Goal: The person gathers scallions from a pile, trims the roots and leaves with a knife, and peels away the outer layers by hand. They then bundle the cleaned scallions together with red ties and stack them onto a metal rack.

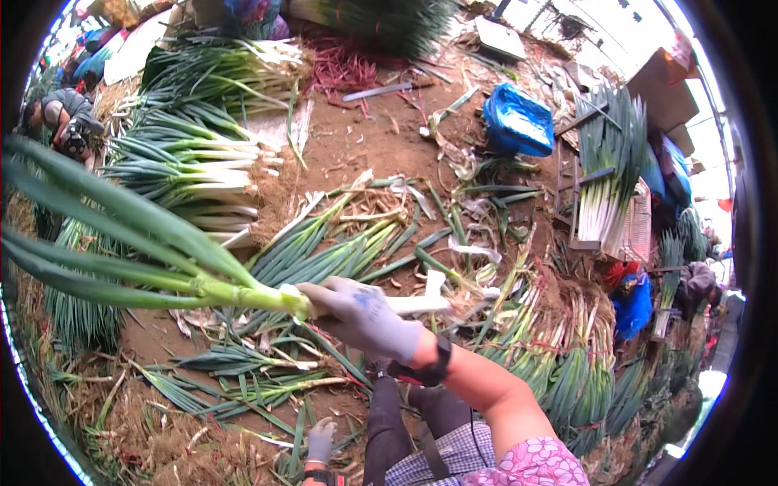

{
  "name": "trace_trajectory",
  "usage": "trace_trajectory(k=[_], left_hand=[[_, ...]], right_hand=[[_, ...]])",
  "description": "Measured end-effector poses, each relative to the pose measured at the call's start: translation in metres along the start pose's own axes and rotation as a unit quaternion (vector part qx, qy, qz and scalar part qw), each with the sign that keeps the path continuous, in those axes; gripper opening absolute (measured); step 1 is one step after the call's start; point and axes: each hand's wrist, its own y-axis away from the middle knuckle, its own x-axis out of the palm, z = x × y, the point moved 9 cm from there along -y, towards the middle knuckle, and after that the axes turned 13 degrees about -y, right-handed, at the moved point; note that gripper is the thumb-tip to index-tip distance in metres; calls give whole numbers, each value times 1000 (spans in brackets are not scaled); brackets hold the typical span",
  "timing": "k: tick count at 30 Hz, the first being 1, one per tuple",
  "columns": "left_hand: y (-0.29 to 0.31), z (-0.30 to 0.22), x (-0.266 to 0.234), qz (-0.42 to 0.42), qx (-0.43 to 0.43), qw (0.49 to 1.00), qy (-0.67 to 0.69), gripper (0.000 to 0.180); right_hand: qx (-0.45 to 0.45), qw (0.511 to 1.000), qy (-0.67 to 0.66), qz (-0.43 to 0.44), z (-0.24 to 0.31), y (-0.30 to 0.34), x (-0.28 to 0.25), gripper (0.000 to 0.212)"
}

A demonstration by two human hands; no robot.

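My right hand (pixel 369 318), in a pale grey glove, reaches across the middle and is closed around the white stalk of a large green onion (pixel 243 293). Its long leaves fan out to the left rim, and the white root end sticks out to the right of my fist. Low in the picture my left hand (pixel 321 441), gloved too, is beside my leg with nothing visible in it; its fingers look loosely extended. Loose green onions (pixel 340 243) lie on the soil beyond my right hand, and more trimmed-looking stalks (pixel 251 364) lie below it.
Stacked green onions (pixel 194 174) line the left. Tied bundles (pixel 567 348) lie at right, near a rack of upright onions (pixel 608 170). A blue plastic-lined crate (pixel 519 121), red ties (pixel 344 69) and peeled scraps lie farther off. Another person (pixel 69 121) bends at the far left.
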Motion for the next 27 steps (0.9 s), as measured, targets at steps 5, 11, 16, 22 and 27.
trace_trajectory(k=[5, 11, 16, 22, 27], left_hand=[[-9, -1, -19, -32, 25, 998, 50, 23], [-4, -18, -17, -8, 3, 999, 44, 24], [-10, -96, 2, -9, 68, 991, -111, 26], [-19, -230, 73, 40, 168, 978, -115, 30], [13, -343, 192, 55, 219, 936, -269, 30]], right_hand=[[-27, 959, 281, 0, -82, -17, 49, 56], [269, 960, 66, 43, -171, 194, 83, 59], [488, 871, -56, -22, -181, 433, -12, 37], [617, 725, -114, -284, -177, 549, -144, 38], [489, 750, -162, -415, -219, 558, -197, 41]])
